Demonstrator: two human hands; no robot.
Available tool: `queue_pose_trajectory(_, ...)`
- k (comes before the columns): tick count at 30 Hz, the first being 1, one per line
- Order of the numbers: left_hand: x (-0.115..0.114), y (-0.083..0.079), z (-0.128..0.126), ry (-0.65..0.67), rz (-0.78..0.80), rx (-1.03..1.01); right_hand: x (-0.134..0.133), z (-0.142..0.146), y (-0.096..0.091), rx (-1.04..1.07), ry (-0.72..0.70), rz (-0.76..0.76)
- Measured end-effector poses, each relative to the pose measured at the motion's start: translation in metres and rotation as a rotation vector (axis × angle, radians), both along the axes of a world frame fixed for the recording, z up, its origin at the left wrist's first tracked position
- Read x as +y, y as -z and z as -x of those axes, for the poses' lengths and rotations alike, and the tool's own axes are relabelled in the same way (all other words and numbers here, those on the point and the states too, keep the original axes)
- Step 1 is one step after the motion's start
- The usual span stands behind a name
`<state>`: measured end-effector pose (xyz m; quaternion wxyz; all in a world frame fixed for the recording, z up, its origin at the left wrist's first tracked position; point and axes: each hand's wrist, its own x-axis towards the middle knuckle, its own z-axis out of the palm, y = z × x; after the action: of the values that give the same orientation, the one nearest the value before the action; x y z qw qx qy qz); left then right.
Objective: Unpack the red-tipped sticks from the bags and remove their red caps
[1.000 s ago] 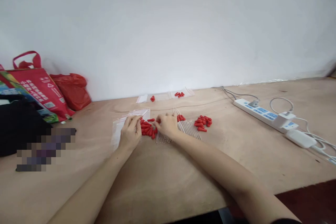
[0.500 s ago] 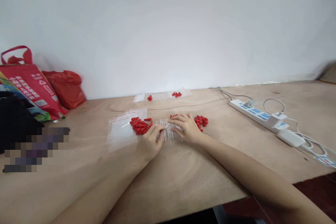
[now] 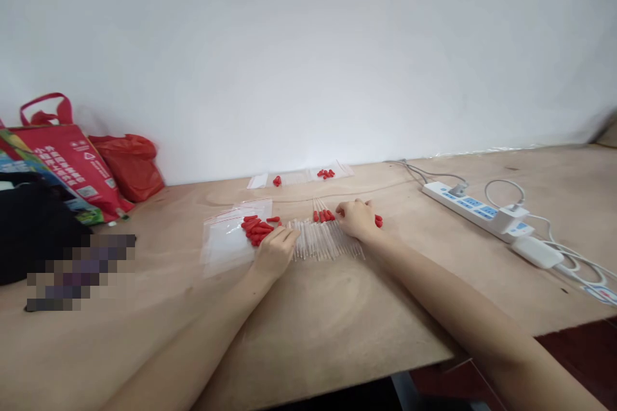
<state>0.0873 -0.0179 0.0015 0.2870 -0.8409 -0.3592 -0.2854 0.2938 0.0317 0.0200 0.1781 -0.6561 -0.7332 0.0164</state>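
A row of thin clear tubes (image 3: 324, 243) lies side by side on the wooden table (image 3: 337, 327), some with red caps (image 3: 322, 216) at their far ends. My left hand (image 3: 274, 250) rests at the row's left end, fingers curled round a tube. Just left of it, a pile of loose red caps (image 3: 257, 229) lies on a clear zip bag (image 3: 222, 242). My right hand (image 3: 357, 218) is curled over a second pile of red caps (image 3: 378, 221) at the row's far right, pinching a cap at its fingertips.
A white power strip (image 3: 475, 209) with a plugged adapter and cables lies at the right. Near the wall are two small bags (image 3: 299, 176) holding a few caps. At the left stand a red shopping bag (image 3: 72, 160), a red plastic bag (image 3: 128, 164) and a black bag (image 3: 29, 225).
My left hand left the cap pile and came to the tubes' left end. My right hand moved right, from the middle caps across the tubes to the right-hand cap pile.
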Motion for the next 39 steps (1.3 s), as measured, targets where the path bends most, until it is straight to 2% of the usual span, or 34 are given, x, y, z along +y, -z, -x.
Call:
queue_pose_trajectory(4,-0.003,0.004,0.002,0.067,0.077,-0.047,0.01,0.013,-0.002,0.026,0.022,0.063)
queue_pose_trajectory(10,-0.007,0.006,0.009,0.022,0.253,-0.216,0.013,0.026,-0.003,0.033,0.034,0.085)
queue_pose_trajectory(13,-0.01,0.005,0.01,0.042,0.3,-0.256,0.011,0.029,-0.002,0.042,0.048,0.083)
queue_pose_trajectory(18,-0.012,-0.001,0.009,0.058,0.294,-0.273,0.01,0.031,-0.002,0.071,0.058,0.055)
queue_pose_trajectory(25,-0.013,-0.002,0.014,-0.036,0.25,-0.251,0.019,0.036,-0.002,0.109,0.144,0.125)
queue_pose_trajectory(31,-0.013,-0.002,0.014,-0.076,0.201,-0.238,0.016,0.034,-0.009,0.122,0.155,0.137)
queue_pose_trajectory(33,-0.013,-0.004,0.014,-0.088,0.156,-0.221,0.009,0.031,-0.012,0.131,0.108,0.109)
queue_pose_trajectory(35,-0.014,-0.006,0.013,-0.102,0.082,-0.191,-0.001,0.024,-0.014,0.122,-0.016,0.032)
queue_pose_trajectory(39,-0.019,-0.011,0.005,-0.134,-0.073,-0.104,-0.029,0.008,-0.006,-0.011,-0.443,-0.21)
